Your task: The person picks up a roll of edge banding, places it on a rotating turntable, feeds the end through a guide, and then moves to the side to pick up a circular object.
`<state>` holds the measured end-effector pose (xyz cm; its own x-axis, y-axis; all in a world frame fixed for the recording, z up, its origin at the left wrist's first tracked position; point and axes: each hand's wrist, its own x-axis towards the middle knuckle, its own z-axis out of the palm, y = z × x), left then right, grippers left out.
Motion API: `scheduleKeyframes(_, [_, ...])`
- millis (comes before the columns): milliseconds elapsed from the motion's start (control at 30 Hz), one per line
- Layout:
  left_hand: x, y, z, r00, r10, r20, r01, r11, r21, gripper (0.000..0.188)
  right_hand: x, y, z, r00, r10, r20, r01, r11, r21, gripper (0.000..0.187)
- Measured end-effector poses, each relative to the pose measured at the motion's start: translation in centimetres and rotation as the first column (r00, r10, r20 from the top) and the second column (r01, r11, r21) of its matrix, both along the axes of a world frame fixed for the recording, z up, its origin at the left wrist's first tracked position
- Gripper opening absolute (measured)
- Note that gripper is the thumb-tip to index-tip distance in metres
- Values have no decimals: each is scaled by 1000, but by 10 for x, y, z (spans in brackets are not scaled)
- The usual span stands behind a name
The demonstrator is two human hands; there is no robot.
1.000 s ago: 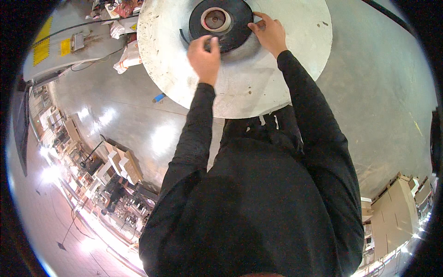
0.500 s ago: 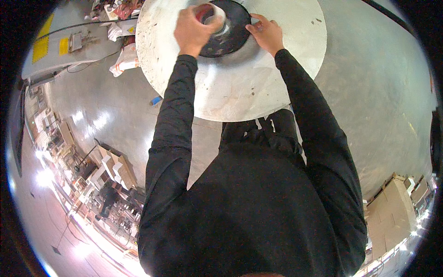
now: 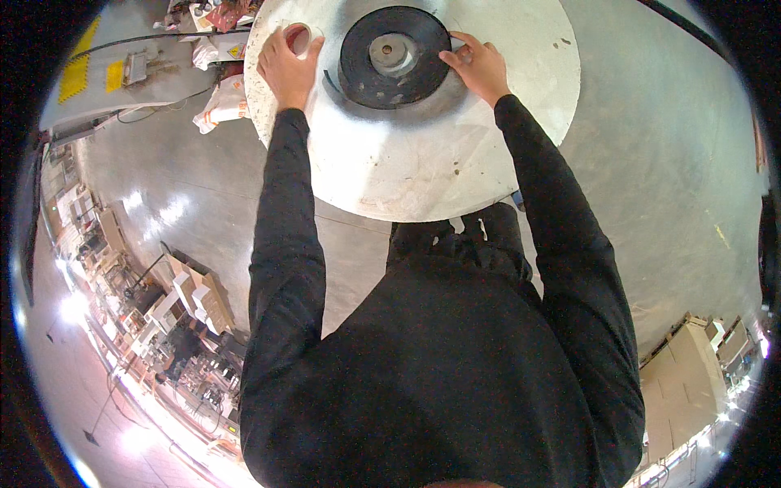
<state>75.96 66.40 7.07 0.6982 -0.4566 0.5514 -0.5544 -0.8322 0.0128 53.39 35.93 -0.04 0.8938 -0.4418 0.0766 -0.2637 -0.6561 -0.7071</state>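
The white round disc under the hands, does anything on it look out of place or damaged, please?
Yes: a short loose tail of black strip stands away from the black coil, toward the left hand, instead of lying flush. The white disc also has small dark marks, perhaps wear.

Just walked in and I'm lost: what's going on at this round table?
A person in a black long-sleeved top is at a white round tabletop. Their left hand grips a pale ring with a reddish inside, over the tabletop's left part. Their right hand has its fingertips at the right edge of a flat black coil. The coil lies around a grey round hub, with the ring apart from it.
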Motion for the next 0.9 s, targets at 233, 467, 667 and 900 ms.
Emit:
scheduleKeyframes(233, [-121, -36, -11, 902, -122, -414, 73, 988, -132, 80, 14, 17, 16, 995, -2, -100, -2, 999, -37, 65])
scheduleKeyframes(467, [-130, -70, -14, 945, -52, -322, -29, 970, -240, 66, 22, 14, -2, 997, -29, -66, 22, 994, -109, 59])
scheduleKeyframes(667, [-159, -113, -1, 783, -7, -622, -100, 986, -136, 37, 27, -1, -7, 998, 62, 0, -62, 998, 0, 42])
scheduleKeyframes(900, [-166, -152, -13, 781, 155, -604, -305, 940, -152, 28, 23, 2, -2, 999, 54, -6, -54, 998, 28, 32])
